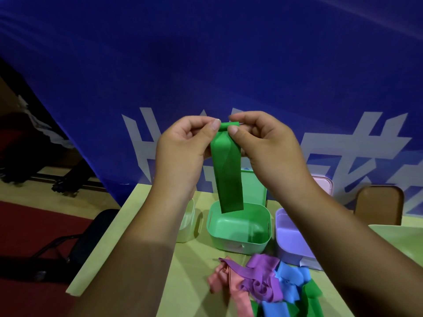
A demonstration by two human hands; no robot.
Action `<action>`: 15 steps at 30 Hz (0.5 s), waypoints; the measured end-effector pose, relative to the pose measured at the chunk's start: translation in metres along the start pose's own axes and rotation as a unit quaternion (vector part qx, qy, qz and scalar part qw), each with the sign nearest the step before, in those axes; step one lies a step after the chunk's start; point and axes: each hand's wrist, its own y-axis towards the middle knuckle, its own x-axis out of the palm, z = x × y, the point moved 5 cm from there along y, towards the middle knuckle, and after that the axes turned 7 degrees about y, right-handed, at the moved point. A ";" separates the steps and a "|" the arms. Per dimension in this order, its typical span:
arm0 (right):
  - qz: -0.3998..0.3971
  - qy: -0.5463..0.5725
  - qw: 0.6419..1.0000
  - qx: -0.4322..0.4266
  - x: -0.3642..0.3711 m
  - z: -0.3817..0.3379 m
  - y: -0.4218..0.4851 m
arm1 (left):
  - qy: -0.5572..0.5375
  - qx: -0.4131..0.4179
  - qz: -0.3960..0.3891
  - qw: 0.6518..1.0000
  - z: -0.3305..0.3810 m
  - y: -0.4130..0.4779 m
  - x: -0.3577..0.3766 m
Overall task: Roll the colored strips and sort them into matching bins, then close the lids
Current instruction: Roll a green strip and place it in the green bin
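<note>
Above the open green bin (219, 239), floor bare, I log left hand (183, 145) and right hand (265, 143) pinching one green strip (229, 177) at its rolled top; purple bin (288, 239) and pale bin (188, 216) alongside: three bins.

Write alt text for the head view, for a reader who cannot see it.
The left hand and right hand pinch the rolled top end of a green strip hanging above an open green bin. A purple bin stands beside it; mixed strips lie nearer.

Bare forearms raised, left hand (183, 147) and right hand (265, 145) close together, thumbs and forefingers pinching a green strip (229, 177) at its rolled top
</note>
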 end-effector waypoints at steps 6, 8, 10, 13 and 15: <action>-0.006 0.022 0.999 0.027 0.003 0.011 -0.001 | 0.051 0.036 0.019 0.998 -0.001 -0.002 -0.006; -0.009 0.028 0.999 0.032 0.003 0.014 -0.001 | 0.063 0.045 0.021 0.997 -0.002 -0.002 -0.008; -0.014 0.023 0.999 0.030 0.003 0.015 -0.001 | 0.068 0.054 0.016 0.996 -0.002 -0.002 -0.009; -0.010 -0.015 1.000 0.017 0.003 0.016 0.002 | 0.064 0.057 0.003 0.996 -0.003 -0.003 -0.010; -0.006 -0.034 0.999 0.008 0.004 0.015 0.004 | 0.051 0.042 -0.006 0.998 -0.005 -0.003 -0.011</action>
